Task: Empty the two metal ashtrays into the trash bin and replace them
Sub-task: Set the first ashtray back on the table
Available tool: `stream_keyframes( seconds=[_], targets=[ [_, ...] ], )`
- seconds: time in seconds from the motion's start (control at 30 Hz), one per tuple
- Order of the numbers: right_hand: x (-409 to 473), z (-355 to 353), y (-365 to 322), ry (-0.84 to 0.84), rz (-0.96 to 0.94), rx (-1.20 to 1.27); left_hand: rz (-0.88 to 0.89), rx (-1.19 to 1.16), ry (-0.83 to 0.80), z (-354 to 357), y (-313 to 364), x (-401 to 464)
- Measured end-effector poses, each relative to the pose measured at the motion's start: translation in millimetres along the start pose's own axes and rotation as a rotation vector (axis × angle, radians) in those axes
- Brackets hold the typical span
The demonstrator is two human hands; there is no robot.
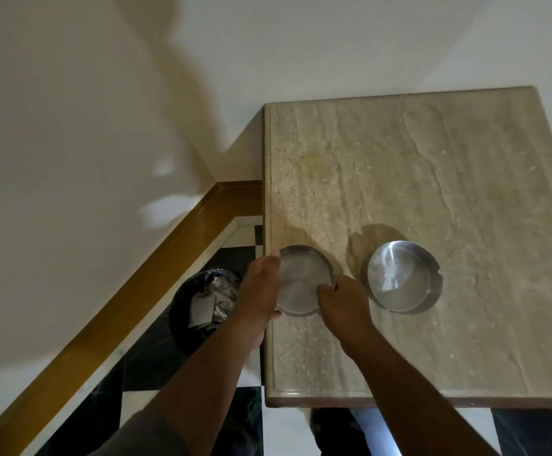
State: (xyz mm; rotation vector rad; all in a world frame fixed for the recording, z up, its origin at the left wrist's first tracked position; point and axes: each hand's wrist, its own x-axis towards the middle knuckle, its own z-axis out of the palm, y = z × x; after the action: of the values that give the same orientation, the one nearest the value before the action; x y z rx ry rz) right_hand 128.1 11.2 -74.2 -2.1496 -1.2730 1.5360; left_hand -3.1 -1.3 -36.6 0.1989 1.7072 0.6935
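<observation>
Two round metal ashtrays are on the beige stone table. The left ashtray is at the table's left edge, and both my hands grip it: my left hand holds its left rim, my right hand its lower right rim. I cannot tell whether it rests on the table or is slightly lifted. The right ashtray stands alone on the table, just right of my right hand, with pale ash specks inside. The trash bin, black-lined and holding crumpled paper, stands on the floor left of the table, below my left forearm.
A cream wall with a wooden baseboard runs diagonally behind the bin. The floor is black and white checkered tile. My shoe shows below the table's front edge.
</observation>
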Motion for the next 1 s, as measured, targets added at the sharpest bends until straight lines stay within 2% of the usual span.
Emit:
stream_keyframes(
  seconds=[0.07, 0.17, 0.2, 0.23, 0.27, 0.37, 0.47, 0.6, 0.8, 1.0],
  targets=[
    [-3, -2, 1, 0.014, -0.019, 0.045, 0.058, 0.043, 0.038, 1, -3, -1],
    [-8, -2, 8, 0.019, -0.018, 0.082, 0.421, 0.201, 0.297, 6, -7, -13],
    [-10, -2, 12, 0.024, -0.002, 0.103, 0.495, 0.203, 0.348, 9, -10, -21],
    [-13, -3, 17, 0.032, 0.018, 0.129, 0.502, 0.184, 0.330, 14, -12, -29],
    [-16, -6, 24, 0.044, 0.048, 0.161, 0.456, 0.140, 0.255, 23, -14, -40],
    [-24, -24, 48, 0.101, 0.131, 0.283, 0.165, 0.064, 0.000, 53, -26, -60],
    [-22, -56, 69, 0.209, 0.244, 0.319, -0.006, 0.014, -0.049, 87, -29, -58],
    [-14, -90, 82, 0.273, 0.314, 0.363, -0.195, -0.107, -0.118, 122, -22, -49],
    [9, -120, 80, 0.231, 0.292, 0.397, -0.153, -0.060, -0.111, 137, -10, -34],
    [29, -132, 68, 0.270, 0.352, 0.534, -0.098, -0.030, 0.021, 158, -1, -19]
  ],
)
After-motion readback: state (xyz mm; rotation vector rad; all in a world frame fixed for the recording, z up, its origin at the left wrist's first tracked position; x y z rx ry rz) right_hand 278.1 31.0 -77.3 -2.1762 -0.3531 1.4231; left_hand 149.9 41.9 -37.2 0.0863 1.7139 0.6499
